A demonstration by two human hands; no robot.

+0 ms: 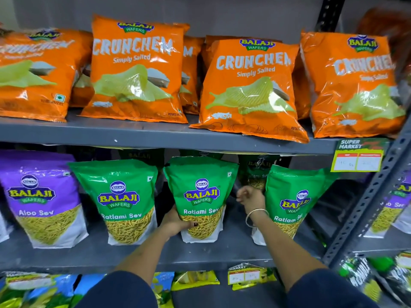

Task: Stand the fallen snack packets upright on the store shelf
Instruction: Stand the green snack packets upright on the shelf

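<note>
Three green Ratlami Sev packets stand upright on the middle shelf point(155, 252). My left hand point(176, 223) grips the lower left side of the middle green packet point(201, 196), thumb on its front. My right hand point(250, 197) hovers in the gap between that packet and the right green packet point(291, 201), fingers loosely curled and holding nothing. The left green packet point(121, 198) stands beside a purple Aloo Sev packet point(42, 196). More green packets sit in shadow behind the front row.
Orange Crunchem chip bags point(251, 85) line the upper shelf, leaning back. A price tag point(358, 155) hangs from its edge at right. A perforated grey upright point(375, 192) stands on the right. Packets fill the bottom shelf point(195, 278) and the neighbouring rack.
</note>
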